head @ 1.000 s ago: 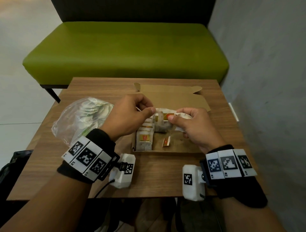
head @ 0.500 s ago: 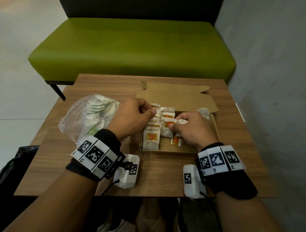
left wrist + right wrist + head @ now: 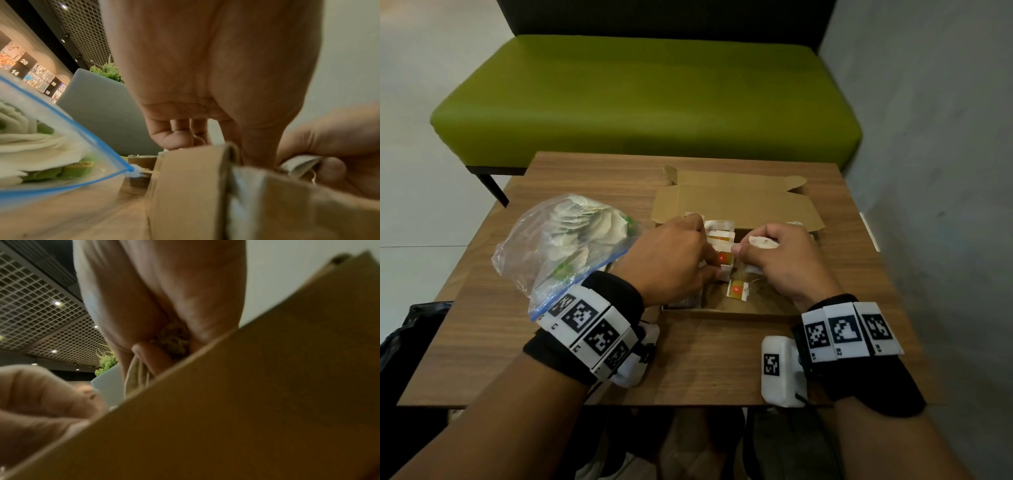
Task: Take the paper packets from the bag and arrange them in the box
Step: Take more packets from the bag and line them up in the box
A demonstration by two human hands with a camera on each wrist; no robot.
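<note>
**Two hands working paper packets into a cardboard box on a wooden table**

A person sits at a small wooden table (image 3: 493, 342), seen from above. An open brown cardboard box (image 3: 726, 312) lies flat on it, its lid flap (image 3: 736, 205) folded back towards a green bench (image 3: 647, 92) behind the table.

The left hand (image 3: 671, 260) reaches over the box's left side with fingers curled down among a row of paper packets (image 3: 720, 236) standing there. The fingertips are hidden behind the hand and the box wall, so it cannot be told whether they pinch a packet or only press on the row. The packets are white with an orange and red printed panel; the print is too small to read.

The right hand (image 3: 780, 263) hovers over the middle of the box, thumb and curled fingers pinching a crumpled white packet (image 3: 763, 242). In the right wrist view the same pale paper (image 3: 135, 374) hangs from the closed fingers just behind the box wall (image 3: 246, 402).

One loose packet (image 3: 737, 289) lies flat on the box floor, near the front wall.

Left of the box, a clear zip bag with a blue seal (image 3: 565, 246) rests on the table, full of white and green packets. In the left wrist view a yellow label inside the bag (image 3: 81, 164) is too blurred to read.

Both wrists wear black bands with black-and-white square code markers; tiny characters beneath them are not legible. Background wall tiles in the left wrist view show the numbers 20, 14 and 16.
</note>
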